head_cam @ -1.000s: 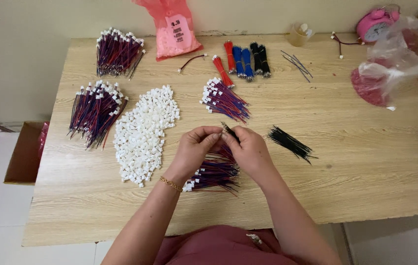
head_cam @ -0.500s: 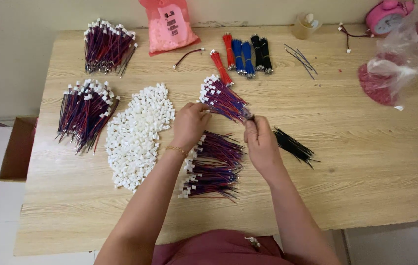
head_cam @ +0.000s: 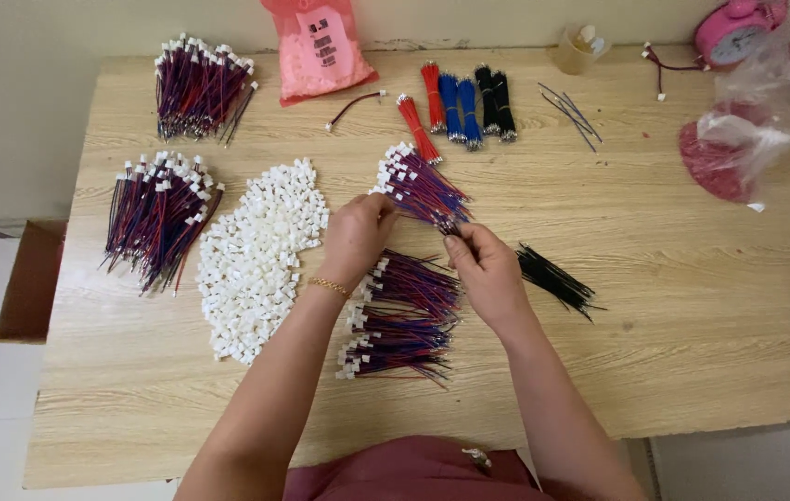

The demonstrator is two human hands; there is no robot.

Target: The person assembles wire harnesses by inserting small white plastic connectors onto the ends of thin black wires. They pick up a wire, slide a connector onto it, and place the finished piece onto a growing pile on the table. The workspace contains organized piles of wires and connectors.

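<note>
Both forearms are stretched forward from the near edge of the bench, wrists raised, the hands meeting near its middle. The left hand, a thin gold bracelet at its wrist, is curled with fingertips pinched at the connector end of a fanned wire bundle. The right hand is closed on the bundle's other end, thumb pressed against forefinger where the wires converge. The bundle is thus held between the two hands, angled toward the far edge, its white plugs just past the left fingertips.

Toward the left edge, two heaps of finished harnesses are laid, one nearer the far left corner. A pile of white connectors is spread just left of the left hand. More plugged wires are lying beneath the wrists. Black wires are lying just right of the right hand. Along the far edge, a pink bag and coloured wire bunches are set out.
</note>
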